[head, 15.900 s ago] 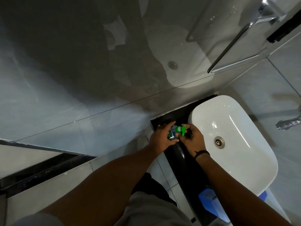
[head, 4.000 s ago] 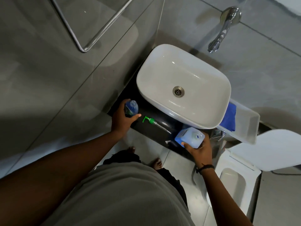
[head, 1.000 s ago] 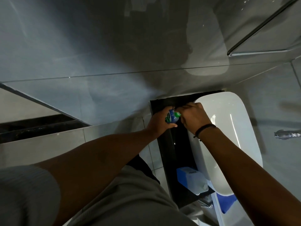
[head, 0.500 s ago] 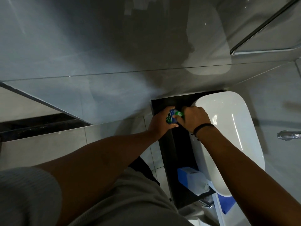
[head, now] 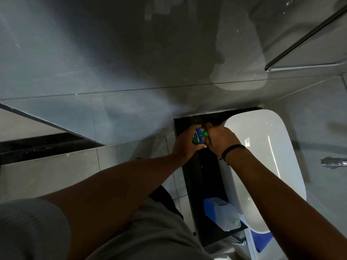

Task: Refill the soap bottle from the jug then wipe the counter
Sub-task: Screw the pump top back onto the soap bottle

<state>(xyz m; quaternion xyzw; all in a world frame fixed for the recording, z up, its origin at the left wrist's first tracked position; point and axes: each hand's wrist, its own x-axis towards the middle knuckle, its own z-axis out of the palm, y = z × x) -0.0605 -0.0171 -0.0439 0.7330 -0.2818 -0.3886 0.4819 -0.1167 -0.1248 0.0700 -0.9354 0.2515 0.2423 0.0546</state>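
Observation:
A small blue soap bottle (head: pixel 197 138) with a green-and-white label stands at the far end of the black counter (head: pixel 197 177). My left hand (head: pixel 185 144) is wrapped round its body. My right hand (head: pixel 220 138) grips the green pump top (head: pixel 205 133) on the bottle's neck; most of the pump is hidden under the fingers. The pale blue jug (head: pixel 221 212) stands on the near end of the counter, cap on, beside the basin and apart from both hands.
A white basin (head: pixel 266 166) fills the counter's right side. A chrome tap (head: pixel 334 162) sticks out of the tiled wall at the right. A blue cloth (head: pixel 262 241) lies below the basin's near end. A glass panel with a metal rail (head: pixel 304 38) is at top right.
Four seconds ago my right hand held the jug and the pump lay on the counter. Since then the jug was set down. Over the last second both hands stay on the bottle with small shifts.

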